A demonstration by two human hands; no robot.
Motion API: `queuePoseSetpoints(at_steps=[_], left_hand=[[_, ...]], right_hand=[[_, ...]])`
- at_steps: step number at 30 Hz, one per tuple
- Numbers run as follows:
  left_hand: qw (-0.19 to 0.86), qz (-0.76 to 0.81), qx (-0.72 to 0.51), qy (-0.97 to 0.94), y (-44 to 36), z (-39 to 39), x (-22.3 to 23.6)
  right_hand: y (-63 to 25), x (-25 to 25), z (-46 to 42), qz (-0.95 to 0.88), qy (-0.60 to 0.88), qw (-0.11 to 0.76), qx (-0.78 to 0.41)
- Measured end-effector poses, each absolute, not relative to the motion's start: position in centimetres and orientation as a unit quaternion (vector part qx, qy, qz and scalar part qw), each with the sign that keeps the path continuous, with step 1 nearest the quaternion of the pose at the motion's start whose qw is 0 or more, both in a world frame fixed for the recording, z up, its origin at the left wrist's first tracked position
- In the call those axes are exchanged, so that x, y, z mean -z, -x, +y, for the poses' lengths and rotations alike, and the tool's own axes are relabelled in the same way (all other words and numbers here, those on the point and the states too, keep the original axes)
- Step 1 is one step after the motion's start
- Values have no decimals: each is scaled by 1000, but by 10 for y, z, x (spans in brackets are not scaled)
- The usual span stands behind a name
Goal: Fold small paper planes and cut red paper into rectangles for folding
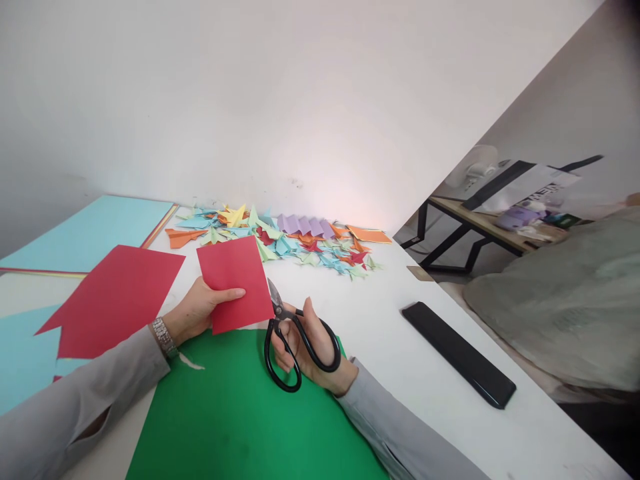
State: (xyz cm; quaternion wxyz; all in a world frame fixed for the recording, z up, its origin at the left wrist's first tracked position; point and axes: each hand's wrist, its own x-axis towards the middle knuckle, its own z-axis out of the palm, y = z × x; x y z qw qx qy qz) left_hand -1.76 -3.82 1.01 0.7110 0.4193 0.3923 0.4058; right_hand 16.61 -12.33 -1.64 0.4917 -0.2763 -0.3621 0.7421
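Observation:
A red paper rectangle (pixel 233 267) is pinched in my left hand (pixel 203 303), the thumb lying flat across its face. My right hand (pixel 317 350) grips black-handled scissors (pixel 294 331) by the loops, which are spread apart. The blades meet the right edge of the red paper; part of them is hidden there, so how far they reach over it I cannot tell. Below both hands lies a large green sheet (pixel 250 420), with a thin pale paper strip (pixel 191 362) near my left wrist.
Larger red paper (pixel 115 300) and stacked light-blue sheets (pixel 95 233) lie left. Folded colourful paper pieces (pixel 280 241) are heaped along the wall, beside small orange sheets (pixel 370 235). A long black case (pixel 457 353) rests right. Beyond the table edge stands a wooden-topped bench (pixel 475 220).

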Motion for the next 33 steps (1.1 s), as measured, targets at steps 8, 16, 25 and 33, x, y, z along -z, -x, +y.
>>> queuePoseSetpoints(at_steps=[8,16,25,33], left_hand=[[703,405,-433,-393,13,-40,-11],[704,398,-443,-386,12,-41,-12],[741,390,-404,-369,21,-38,-15],[778,378,-395,-308,25,-31,-14]], right_hand=[[-163,20,-122,-345,275,524,-729],[-161,18,-123,-329,283,543,-719],[-175,18,-122,-359,229,481,-766],[-179,20,-121,-381,213,457,-775]])
